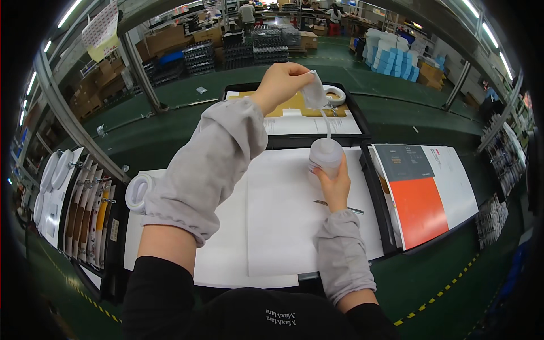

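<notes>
My left hand [281, 85] reaches out over the far side of the work surface, its fingers pinching a small white cloth [313, 93] that hangs down. Below it, my right hand [335, 182] is wrapped around a whitish translucent squeeze bottle [326, 152], held upright over the white sheets [283, 226]. The bottle's thin spout [326, 122] rises to the lower edge of the cloth; whether they touch I cannot tell. A slim metal tool [356, 210] lies on the sheets, partly hidden behind my right wrist. Grey sleeve covers are on both forearms.
A black tray [362, 133] beyond the sheets holds a gold-brown panel and a white ring-shaped roll [334, 95]. On the right stands an orange, grey and white printed board [419, 209]. Another white roll [139, 192] sits left, near a rack of clipped sample sheets [88, 215].
</notes>
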A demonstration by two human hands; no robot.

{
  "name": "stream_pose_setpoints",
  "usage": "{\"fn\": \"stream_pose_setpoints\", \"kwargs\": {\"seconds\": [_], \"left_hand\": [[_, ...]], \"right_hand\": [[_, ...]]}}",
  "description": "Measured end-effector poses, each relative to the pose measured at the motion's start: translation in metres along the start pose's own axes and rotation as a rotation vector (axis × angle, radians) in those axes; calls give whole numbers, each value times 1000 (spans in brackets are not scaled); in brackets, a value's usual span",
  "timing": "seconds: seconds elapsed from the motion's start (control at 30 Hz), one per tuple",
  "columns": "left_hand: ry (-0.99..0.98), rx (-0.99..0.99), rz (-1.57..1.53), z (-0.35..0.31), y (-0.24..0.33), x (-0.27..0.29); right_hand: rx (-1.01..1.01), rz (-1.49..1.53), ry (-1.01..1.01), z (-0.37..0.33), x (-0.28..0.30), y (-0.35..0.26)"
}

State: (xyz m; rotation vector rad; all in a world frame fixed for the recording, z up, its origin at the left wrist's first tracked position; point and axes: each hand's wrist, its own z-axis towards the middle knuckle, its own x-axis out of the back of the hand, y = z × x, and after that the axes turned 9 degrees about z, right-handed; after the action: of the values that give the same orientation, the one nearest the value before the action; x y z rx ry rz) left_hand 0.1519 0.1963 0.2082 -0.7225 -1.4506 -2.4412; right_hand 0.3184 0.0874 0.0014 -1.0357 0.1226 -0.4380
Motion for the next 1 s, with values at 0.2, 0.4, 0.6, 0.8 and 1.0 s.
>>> {"fn": "stream_pose_setpoints", "kwargs": {"seconds": [0.2, 0.4, 0.6, 0.8, 1.0], "left_hand": [[131, -70, -10, -44, -8, 28], [57, 256, -623, -166, -33, 50], [34, 528, -766, -261, -65, 82], [282, 179, 437, -341, -153, 194], [-143, 425, 1372, -388, -180, 256]], "right_hand": [[321, -290, 15, -7, -2, 12], [74, 325, -253, -67, -41, -52], [-746, 1386, -570, -94, -138, -100], [-849, 980, -499, -94, -143, -104], [-954, 1055, -275, -87, -129, -62]]}}
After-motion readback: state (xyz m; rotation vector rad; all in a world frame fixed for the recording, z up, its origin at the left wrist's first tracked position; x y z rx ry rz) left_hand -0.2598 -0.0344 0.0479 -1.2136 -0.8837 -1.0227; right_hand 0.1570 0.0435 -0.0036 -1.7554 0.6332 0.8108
